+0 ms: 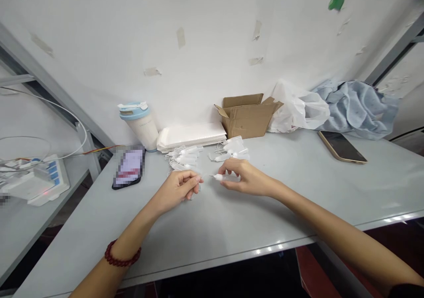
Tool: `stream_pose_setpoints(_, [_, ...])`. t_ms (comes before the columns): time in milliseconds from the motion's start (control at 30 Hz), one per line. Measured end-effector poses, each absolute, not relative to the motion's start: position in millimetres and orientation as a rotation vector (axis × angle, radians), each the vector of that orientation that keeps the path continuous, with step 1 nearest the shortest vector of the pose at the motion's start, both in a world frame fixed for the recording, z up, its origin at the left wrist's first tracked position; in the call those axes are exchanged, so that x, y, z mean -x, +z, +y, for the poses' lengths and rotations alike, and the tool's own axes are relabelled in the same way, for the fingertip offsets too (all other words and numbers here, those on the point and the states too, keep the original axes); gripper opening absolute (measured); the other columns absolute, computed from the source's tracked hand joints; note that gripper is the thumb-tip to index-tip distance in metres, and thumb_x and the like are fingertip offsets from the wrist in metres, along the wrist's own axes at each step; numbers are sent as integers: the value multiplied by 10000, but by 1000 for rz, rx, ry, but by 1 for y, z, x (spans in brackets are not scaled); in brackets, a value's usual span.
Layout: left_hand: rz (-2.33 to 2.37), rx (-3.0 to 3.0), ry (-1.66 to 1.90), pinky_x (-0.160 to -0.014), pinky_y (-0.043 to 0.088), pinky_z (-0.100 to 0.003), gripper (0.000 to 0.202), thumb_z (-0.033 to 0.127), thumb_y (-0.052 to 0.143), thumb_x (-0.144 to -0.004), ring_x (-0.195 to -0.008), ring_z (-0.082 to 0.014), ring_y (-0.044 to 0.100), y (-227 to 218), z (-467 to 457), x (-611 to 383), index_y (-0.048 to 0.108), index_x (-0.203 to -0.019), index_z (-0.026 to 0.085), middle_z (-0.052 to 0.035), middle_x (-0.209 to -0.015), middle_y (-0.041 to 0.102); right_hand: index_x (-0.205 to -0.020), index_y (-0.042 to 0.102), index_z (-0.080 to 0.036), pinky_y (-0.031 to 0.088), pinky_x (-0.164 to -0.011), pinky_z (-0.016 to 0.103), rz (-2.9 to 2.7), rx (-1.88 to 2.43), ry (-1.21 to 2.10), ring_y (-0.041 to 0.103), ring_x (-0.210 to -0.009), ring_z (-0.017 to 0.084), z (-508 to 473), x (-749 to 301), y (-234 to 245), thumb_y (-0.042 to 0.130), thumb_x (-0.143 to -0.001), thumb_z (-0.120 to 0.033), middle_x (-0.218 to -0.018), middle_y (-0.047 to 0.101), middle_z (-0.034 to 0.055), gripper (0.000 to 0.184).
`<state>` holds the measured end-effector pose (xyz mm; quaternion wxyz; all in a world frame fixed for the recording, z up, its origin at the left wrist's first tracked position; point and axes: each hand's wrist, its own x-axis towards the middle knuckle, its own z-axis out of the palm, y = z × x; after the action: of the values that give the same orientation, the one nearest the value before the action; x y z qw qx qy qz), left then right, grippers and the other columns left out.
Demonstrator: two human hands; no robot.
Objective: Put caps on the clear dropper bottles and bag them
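Note:
My right hand (243,176) is closed round a small clear plastic bottle (228,177) with a white cap, which lies on its side and points left. A thin line or tip sticks out of the cap toward my left hand (182,187). The fingers of that hand are curled in a pinch; a bit of something pale shows below them, too small to make out. Behind my left hand lies a pile of similar small bottles (186,158) with thin strands. Another group of such bottles (233,145) lies just behind my right hand.
A stack of white sheets or envelopes (192,135) lies against the wall, between a blue-lidded cup (141,125) and an open cardboard box (248,119). Two phones, one at left (129,167) and one at right (342,147), flank the work area. A white plastic bag (298,108) and blue cloth (359,108) sit back right.

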<state>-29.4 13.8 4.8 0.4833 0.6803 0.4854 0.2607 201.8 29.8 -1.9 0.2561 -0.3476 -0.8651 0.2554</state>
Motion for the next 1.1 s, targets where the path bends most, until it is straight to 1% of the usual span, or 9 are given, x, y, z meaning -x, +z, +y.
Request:
stream_pose_setpoints(100, [1125, -1632, 615, -463, 377, -218, 281, 391, 529, -820, -453, -77, 435, 8, 12, 27, 608, -704, 147, 20, -567, 543, -870, 586, -169, 400, -698, 266, -2353, 918, 679, 509, -770, 149, 29, -200, -1, 591, -795, -222, -821, 594, 27, 93])
stream_pose_setpoints(300, [1103, -1511, 661, -430, 329, -220, 292, 390, 535, -805, -448, -77, 392, 7, 8, 19, 586, -655, 145, 27, -532, 486, -870, 564, -177, 380, -652, 247, -2315, 919, 709, 487, -716, 132, 24, -197, 0, 608, -783, -245, -820, 589, 15, 119])
stream_pose_setpoints(400, [1087, -1466, 692, -431, 322, -219, 257, 370, 550, -792, -443, -68, 385, 4, 8, 18, 606, -695, 139, 28, -561, 494, -862, 560, -178, 374, -645, 244, -2310, 908, 714, 480, -704, 129, 22, -196, 1, 609, -778, -245, -816, 588, 14, 118])
stream_pose_setpoints(567, [1076, -1414, 709, -441, 307, -217, 250, 367, 540, -817, -443, -60, 385, 1, 9, 20, 632, -764, 142, 33, -592, 501, -849, 558, -176, 368, -639, 242, -2304, 900, 719, 470, -696, 126, 21, -196, 0, 616, -765, -218, -795, 577, 8, 110])
stream_pose_setpoints(867, [1073, -1378, 725, -450, 303, -222, 242, 349, 558, -801, -447, -62, 392, 3, 7, 19, 627, -706, 137, 25, -579, 511, -842, 561, -175, 372, -645, 244, -2304, 873, 715, 469, -696, 127, 21, -195, -1, 603, -774, -214, -791, 580, 8, 89])
stream_pose_setpoints(1100, [1069, -1362, 723, -457, 302, -221, 229, 332, 557, -799, -444, -61, 390, 4, 7, 20, 634, -707, 137, 32, -569, 502, -851, 564, -168, 375, -648, 239, -2304, 854, 713, 468, -695, 122, 21, -195, -1, 605, -779, -206, -796, 579, 8, 91])
